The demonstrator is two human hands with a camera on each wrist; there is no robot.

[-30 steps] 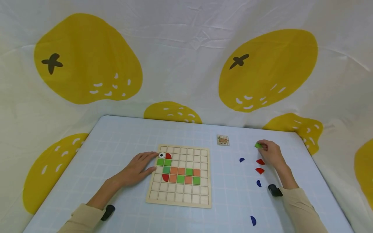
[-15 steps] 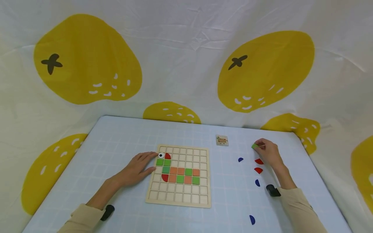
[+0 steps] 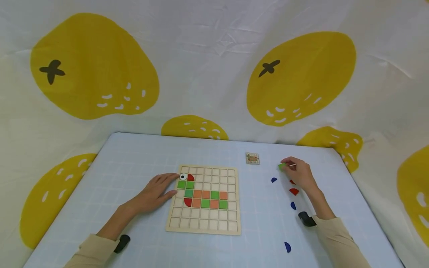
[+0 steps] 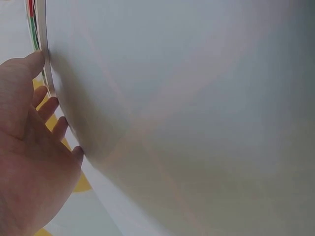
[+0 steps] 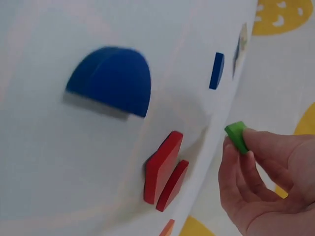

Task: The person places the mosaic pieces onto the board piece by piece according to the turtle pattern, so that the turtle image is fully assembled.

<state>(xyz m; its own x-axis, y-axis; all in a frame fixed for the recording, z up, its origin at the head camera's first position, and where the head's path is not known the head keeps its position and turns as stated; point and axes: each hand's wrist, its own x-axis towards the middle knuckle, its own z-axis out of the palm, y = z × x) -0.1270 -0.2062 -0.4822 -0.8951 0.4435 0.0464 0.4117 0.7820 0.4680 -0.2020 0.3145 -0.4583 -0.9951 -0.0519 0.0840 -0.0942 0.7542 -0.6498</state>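
Note:
My left hand (image 3: 156,192) rests at the left edge of a wooden grid board (image 3: 202,232), fingers extended and touching its rim. On the board, green, orange and red tiles form a figure, with a round eye tile (image 3: 183,176) at its upper left. In the right wrist view, my right hand (image 5: 275,182) pinches a small green tile (image 5: 237,136) between thumb and fingers. This hand (image 3: 298,174) is off the board, above the table's right side. Beneath and beside it lie two red wedge pieces (image 3: 294,191), one partly covered by the hand in the head view.
Several blue rounded pieces lie on the right of the table: one (image 3: 274,179) left of the right hand, one (image 3: 293,205) below the red wedges, one (image 3: 288,247) near the front. A small picture card (image 3: 253,158) lies behind. A fruit-print curtain (image 3: 207,93) hangs beyond the table.
My right hand has moved left with the green tile, coming closer to the card. The left hand stays at the board's edge. The head view has shifted slightly.

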